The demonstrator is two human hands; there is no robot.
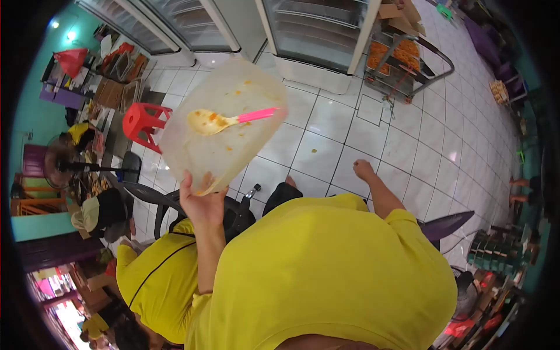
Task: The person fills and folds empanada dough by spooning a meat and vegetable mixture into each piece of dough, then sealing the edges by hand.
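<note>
My left hand (pixel 202 201) grips the near edge of a translucent plastic tub (pixel 175 146), thumb and fingers on its rim. The tub is held out over the floor, tilted so that its inside shows. Inside lies a cream-coloured spoon (pixel 207 122) with a pink handle, its bowl smeared with orange food. Several orange food bits stick to the tub's bottom. My right hand (pixel 363 169) hangs apart over the floor tiles with its fingers curled in, and I see nothing in it.
Glass-door fridges (pixel 318 29) stand ahead. A trolley (pixel 402 64) carries trays of orange food at the front right. A red stool (pixel 143 123) and a fan (pixel 61 163) are on the left. Another person in a yellow shirt (pixel 166 274) is close on my left.
</note>
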